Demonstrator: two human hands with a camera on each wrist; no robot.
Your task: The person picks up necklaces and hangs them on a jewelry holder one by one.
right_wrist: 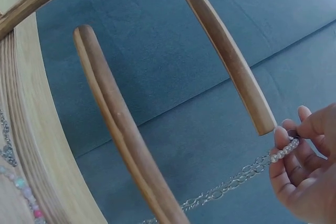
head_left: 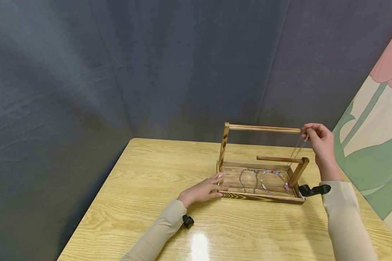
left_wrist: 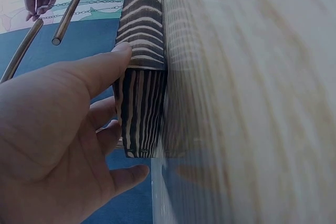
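A wooden jewelry stand [head_left: 261,197] sits on the table, with a tray base and two bars at different heights. At its left end my left hand [head_left: 204,189] holds the tray's corner, the thumb [left_wrist: 102,69] on the front wall's upper edge and fingers over the end wall. Beside the free end of the upper bar [head_left: 264,128], my right hand [head_left: 320,139] pinches a silver chain necklace [right_wrist: 231,182] with white pearl beads near the fingertips. The chain hangs down past the lower bar [head_left: 279,158]; its bottom end is hard to make out.
A metal chain [head_left: 241,177] and a colorful beaded necklace [head_left: 262,183] lie in the tray. Behind the wooden table [head_left: 143,203] hangs a dark curtain [head_left: 183,72]. A wall with painted flowers [head_left: 372,152] stands at the right.
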